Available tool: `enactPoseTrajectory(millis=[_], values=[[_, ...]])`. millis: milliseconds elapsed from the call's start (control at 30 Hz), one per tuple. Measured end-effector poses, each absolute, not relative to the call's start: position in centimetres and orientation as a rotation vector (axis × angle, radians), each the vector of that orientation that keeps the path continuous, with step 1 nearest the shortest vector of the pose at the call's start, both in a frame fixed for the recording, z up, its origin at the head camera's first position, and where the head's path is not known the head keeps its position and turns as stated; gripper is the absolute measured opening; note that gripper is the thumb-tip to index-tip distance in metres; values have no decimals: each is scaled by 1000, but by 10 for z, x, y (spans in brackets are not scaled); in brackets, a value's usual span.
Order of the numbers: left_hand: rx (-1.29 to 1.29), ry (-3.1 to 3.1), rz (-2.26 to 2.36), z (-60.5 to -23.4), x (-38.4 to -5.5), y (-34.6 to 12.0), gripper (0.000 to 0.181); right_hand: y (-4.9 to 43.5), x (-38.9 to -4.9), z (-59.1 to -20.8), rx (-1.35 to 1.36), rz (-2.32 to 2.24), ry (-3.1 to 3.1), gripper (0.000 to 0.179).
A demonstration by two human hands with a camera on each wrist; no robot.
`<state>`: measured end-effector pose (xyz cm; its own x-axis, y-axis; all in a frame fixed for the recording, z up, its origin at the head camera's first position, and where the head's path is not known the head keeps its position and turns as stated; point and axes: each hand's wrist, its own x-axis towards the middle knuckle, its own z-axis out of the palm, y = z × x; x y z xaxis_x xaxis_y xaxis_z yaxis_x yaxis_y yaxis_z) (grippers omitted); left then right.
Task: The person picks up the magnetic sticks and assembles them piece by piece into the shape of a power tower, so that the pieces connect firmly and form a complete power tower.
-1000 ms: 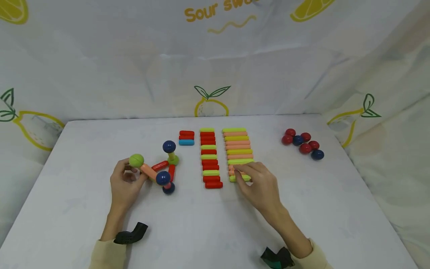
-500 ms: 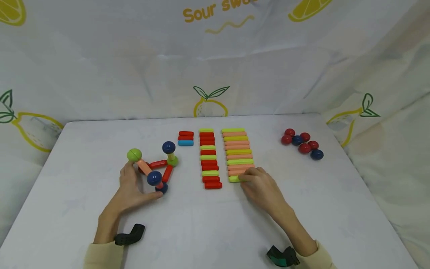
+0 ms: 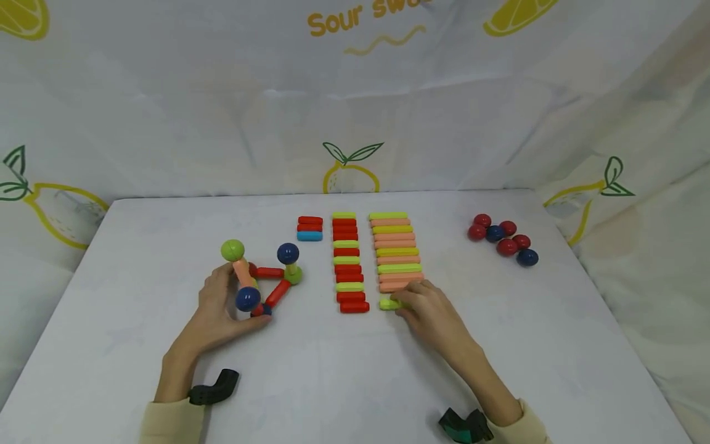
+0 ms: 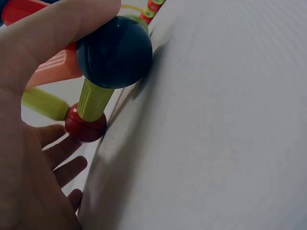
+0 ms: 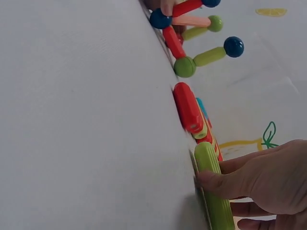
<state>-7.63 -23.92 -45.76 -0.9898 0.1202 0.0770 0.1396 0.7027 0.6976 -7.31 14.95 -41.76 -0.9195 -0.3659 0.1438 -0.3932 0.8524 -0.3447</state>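
Observation:
My left hand holds a frame of magnetic rods and balls at the left of the table. Its thumb presses a navy ball at a lower corner, and its fingers reach behind to a red ball. Red rods join the base corners; short uprights carry navy and green balls, bridged by a peach rod. My right hand pinches a lime-green rod between thumb and fingers, just in front of the column of long rods. Its right end is hidden by the fingers.
A column of short red and lime rods lies between the hands. Two red rods and a blue rod lie further left. Several red and navy balls sit at the right. A white lemon-print cloth hangs behind the table.
My left hand has shifted its hold, thumb now on the near navy ball, and the frame has turned. My right hand has drawn the nearest lime rod slightly away from its column.

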Motion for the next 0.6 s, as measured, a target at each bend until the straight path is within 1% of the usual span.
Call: enactPoseTrajectory(millis=[200,433,600], values=[[-352,-2870,-1273,-456,-74,-245,108,133,-66,-405,682,646,-2837,35],[-422,-2879,-1287,-457,-73,-243,99,90,-62,-396,945,820,-2558,42],[-507,-2854,-1259,-459,-74,-238,96,60,-59,-398,1099,858,-2425,44]])
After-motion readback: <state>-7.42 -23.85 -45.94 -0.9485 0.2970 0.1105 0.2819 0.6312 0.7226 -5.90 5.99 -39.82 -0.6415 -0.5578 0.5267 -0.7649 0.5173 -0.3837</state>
